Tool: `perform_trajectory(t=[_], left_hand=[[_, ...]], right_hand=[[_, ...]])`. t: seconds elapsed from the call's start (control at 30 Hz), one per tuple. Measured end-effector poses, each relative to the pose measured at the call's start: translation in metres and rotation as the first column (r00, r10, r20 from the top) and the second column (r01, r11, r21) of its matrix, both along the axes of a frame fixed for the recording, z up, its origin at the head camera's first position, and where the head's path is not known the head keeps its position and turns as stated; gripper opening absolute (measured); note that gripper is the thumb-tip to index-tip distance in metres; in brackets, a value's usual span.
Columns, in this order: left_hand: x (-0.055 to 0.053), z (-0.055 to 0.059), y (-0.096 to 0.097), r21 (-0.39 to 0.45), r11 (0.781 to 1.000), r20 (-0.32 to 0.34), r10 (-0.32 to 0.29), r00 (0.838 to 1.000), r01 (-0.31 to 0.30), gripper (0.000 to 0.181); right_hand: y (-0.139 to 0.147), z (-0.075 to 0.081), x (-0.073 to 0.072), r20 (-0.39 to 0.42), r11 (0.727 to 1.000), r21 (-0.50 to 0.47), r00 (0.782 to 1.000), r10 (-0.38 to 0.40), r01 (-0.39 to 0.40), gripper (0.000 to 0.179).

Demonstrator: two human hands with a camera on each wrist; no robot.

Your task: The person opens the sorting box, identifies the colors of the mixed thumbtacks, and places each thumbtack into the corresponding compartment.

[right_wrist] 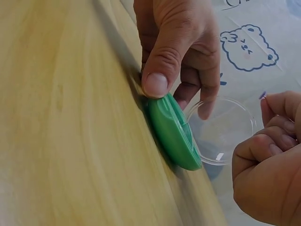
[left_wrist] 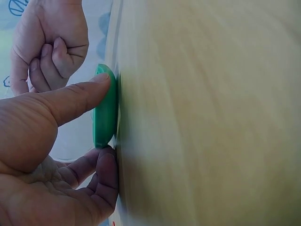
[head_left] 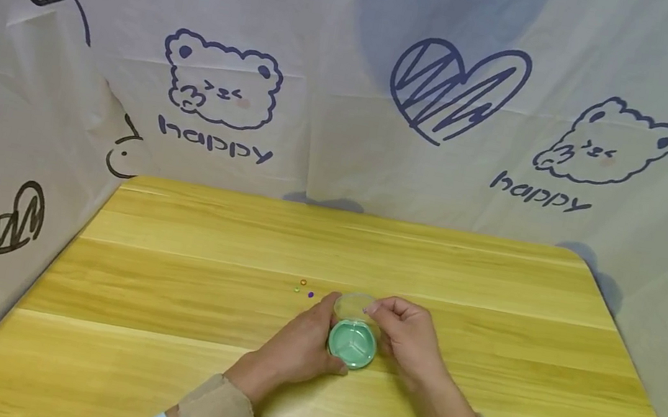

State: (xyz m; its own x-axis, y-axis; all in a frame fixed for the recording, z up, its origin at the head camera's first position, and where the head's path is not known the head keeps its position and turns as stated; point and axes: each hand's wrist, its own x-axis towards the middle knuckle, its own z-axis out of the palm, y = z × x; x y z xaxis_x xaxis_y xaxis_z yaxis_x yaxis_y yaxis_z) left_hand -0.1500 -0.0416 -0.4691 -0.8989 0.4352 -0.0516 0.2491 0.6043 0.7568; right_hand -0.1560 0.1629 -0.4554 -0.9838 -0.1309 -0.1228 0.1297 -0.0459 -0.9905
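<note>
A small round green case (head_left: 353, 343) sits on the wooden table, its clear round lid (right_wrist: 225, 132) raised at the back. Dividers split its inside into compartments. My left hand (head_left: 304, 344) grips the case from the left, thumb at the near edge and fingers round the far side; the left wrist view shows the thumb on the green wall (left_wrist: 106, 113). Beside the lid, my right hand (head_left: 414, 341) pinches a tiny purple piece (right_wrist: 263, 95) between thumb and forefinger, the other fingers curled in. Its exact kind is too small to tell.
Left of the case lie a tiny orange ring-like piece (head_left: 303, 282), a small greenish piece (head_left: 297, 289) and a dark purple one (head_left: 311, 294). The wooden table (head_left: 162, 298) reaches back to a white cloth (head_left: 333, 128) with drawings.
</note>
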Motion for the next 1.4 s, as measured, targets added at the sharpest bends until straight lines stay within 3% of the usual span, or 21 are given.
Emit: perform_trajectory(t=[0.13, 0.3, 0.47, 0.67, 0.9, 1.13, 1.27, 1.4], left_hand=[[0.0, 0.0, -0.001, 0.004, 1.0, -0.002, -0.001, 1.0, 0.001, 0.103], [0.002, 0.001, -0.002, -0.006, 1.0, -0.007, -0.005, 1.0, 0.005, 0.105], [0.003, 0.002, -0.001, -0.021, 1.0, -0.016, -0.009, 1.0, 0.009, 0.104], [0.002, 0.003, 0.002, -0.024, 1.0, -0.03, -0.018, 0.999, 0.017, 0.097], [0.002, 0.002, 0.003, -0.058, 0.998, -0.022, -0.01, 1.0, 0.009, 0.102], [0.0, 0.003, 0.002, -0.065, 0.998, -0.029, -0.019, 0.999, 0.017, 0.101], [0.0, 0.003, 0.002, -0.058, 0.998, -0.029, -0.026, 0.999, 0.024, 0.101], [0.0, 0.003, 0.0, -0.06, 0.998, -0.027, -0.027, 0.999, 0.026, 0.104]], right_hand=[[-0.003, -0.001, 0.0, -0.003, 0.997, 0.083, 1.0, 0.0, 0.0, 0.023], [-0.006, -0.003, 0.0, -0.034, 0.985, 0.174, 0.999, 0.021, -0.014, 0.018], [-0.007, -0.005, 0.001, -0.102, 0.938, 0.342, 0.989, 0.106, -0.066, 0.013], [-0.005, -0.006, 0.004, -0.157, 0.843, 0.53, 0.967, 0.201, -0.089, 0.012], [-0.009, -0.009, 0.004, -0.241, 0.671, 0.741, 0.916, 0.321, -0.04, 0.009], [-0.016, -0.01, 0.004, -0.277, 0.575, 0.818, 0.883, 0.378, 0.011, 0.008], [-0.021, -0.008, 0.005, -0.311, 0.489, 0.868, 0.858, 0.409, 0.081, 0.01], [-0.026, -0.006, 0.007, -0.353, 0.401, 0.902, 0.812, 0.465, 0.162, 0.013]])
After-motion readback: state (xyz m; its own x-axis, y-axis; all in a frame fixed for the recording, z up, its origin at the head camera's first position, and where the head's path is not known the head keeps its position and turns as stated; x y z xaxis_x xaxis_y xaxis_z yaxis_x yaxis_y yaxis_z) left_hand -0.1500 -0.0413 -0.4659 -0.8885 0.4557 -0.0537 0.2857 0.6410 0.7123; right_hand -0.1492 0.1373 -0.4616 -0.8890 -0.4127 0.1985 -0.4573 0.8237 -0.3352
